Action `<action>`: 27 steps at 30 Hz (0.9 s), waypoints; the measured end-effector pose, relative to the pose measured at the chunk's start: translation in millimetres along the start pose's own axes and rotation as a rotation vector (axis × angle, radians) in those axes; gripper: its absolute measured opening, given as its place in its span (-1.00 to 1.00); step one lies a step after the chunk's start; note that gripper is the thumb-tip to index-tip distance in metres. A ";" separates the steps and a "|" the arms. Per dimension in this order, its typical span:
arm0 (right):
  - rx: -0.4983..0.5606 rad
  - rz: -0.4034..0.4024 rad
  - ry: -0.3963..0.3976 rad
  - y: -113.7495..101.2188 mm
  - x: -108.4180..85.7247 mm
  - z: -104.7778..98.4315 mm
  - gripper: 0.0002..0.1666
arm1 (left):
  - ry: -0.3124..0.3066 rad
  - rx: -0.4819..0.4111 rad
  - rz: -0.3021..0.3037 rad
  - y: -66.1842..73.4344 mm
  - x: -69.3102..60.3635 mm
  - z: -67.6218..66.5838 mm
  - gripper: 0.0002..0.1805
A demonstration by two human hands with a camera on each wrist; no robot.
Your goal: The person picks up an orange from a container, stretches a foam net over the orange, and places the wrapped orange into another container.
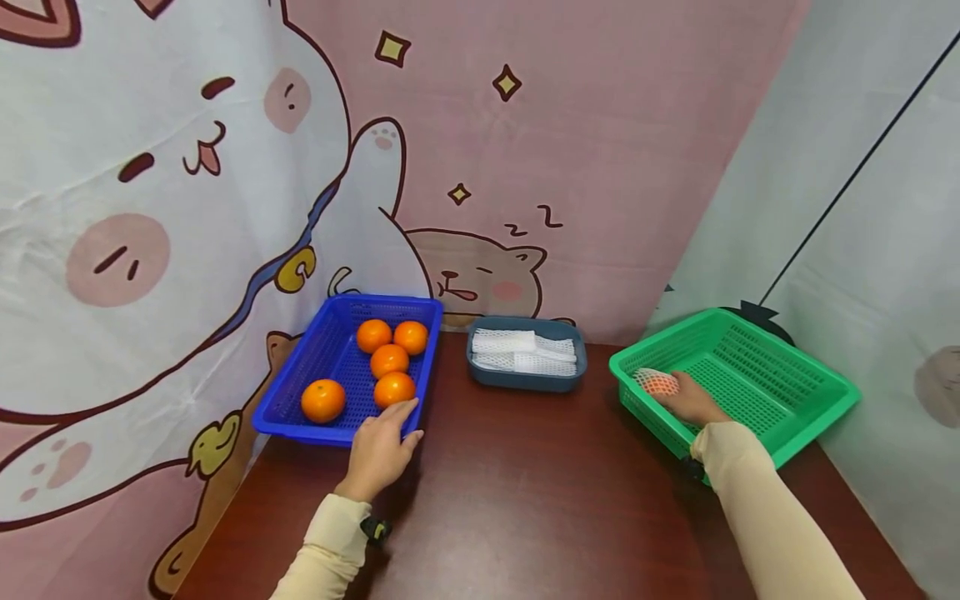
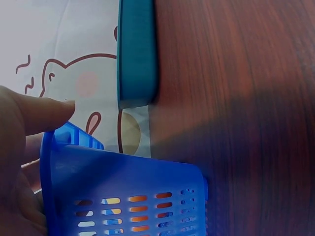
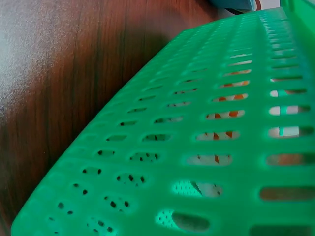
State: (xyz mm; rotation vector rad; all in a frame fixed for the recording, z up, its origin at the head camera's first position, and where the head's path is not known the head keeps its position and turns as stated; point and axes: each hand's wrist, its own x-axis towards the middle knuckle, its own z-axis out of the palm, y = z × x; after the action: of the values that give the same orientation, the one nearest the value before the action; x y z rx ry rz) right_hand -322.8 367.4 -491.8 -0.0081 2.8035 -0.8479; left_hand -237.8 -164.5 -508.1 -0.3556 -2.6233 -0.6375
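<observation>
In the head view, my left hand (image 1: 380,450) reaches over the near right corner of the blue basket (image 1: 296,431). Its fingertips are by the closest orange (image 1: 394,390); whether they touch it I cannot tell. The left wrist view has the thumb (image 2: 47,113) extended beside the rim, the other fingers partly hidden behind it. My right hand (image 1: 693,400) holds an orange in a white foam net (image 1: 658,382) inside the green basket (image 1: 817,408), along its left wall. Through that wall's slots, the right wrist view gives only scraps of the netted orange (image 3: 226,114).
Several bare oranges (image 1: 323,401) lie in the blue basket. Between the baskets, a dark blue-grey tray (image 1: 525,382) holds white foam net sleeves (image 1: 504,342). All stand on a brown wooden table (image 1: 517,483), with a printed cartoon curtain (image 1: 600,150) behind.
</observation>
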 end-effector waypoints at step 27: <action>-0.006 -0.183 0.248 -41.1 -68.3 17.5 -0.10 | -0.018 -0.002 0.002 1.6 -0.2 -3.6 -0.43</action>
State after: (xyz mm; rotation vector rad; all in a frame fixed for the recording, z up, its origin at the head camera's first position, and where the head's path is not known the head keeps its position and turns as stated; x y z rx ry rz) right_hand -254.8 328.1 -469.8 -0.1740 3.0741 -0.9396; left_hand -235.8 -164.8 -504.7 -0.3656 -2.6390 -0.6399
